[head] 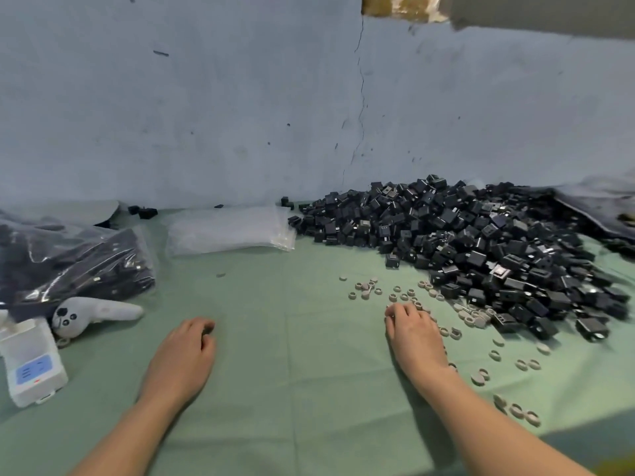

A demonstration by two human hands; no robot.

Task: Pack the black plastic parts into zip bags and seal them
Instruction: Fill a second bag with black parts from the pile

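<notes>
A big heap of black plastic parts (474, 242) covers the right of the green cloth (281, 304), up to the wall. A stack of clear empty zip bags (230, 230) lies at the back centre. Filled bags of black parts (68, 259) sit at the left. My left hand (187, 352) rests on the cloth with its fingers curled under; whether it holds anything is hidden. My right hand (412, 333) lies palm down among small grey rings (369, 290), its fingertips bent at them; a grasp cannot be made out.
A grey plush toy (92, 314) and a white plastic device (32, 364) lie at the left front. More grey rings (515, 410) are scattered at the right front. A few stray black parts (142, 211) sit by the blue-grey wall (240, 97).
</notes>
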